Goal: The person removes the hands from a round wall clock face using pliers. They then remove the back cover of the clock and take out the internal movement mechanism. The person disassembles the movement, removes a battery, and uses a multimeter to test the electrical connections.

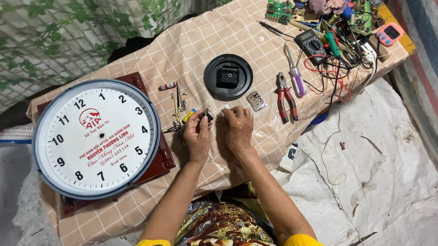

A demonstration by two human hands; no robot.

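Note:
My left hand [197,133] pinches a small dark clock part [207,113] between thumb and fingertips, just above the checked cloth. My right hand [238,126] rests palm down beside it, fingertips spread toward a small white piece near the black round clock movement housing [228,77]. A small metal plate [256,100] lies right of my right fingertips. Clock hands and thin metal bits [179,108] lie left of my left hand. A large white clock face with a grey rim [96,137] lies at the left on a dark red board [163,160].
Red-handled pliers [286,98] and a clear-handled screwdriver [296,74] lie right of the housing. A black multimeter [310,42], circuit boards [279,10], wires and a pink timer [389,33] crowd the far right. The peach checked cloth [183,50] covers the low table; white sheeting [387,189] lies at right.

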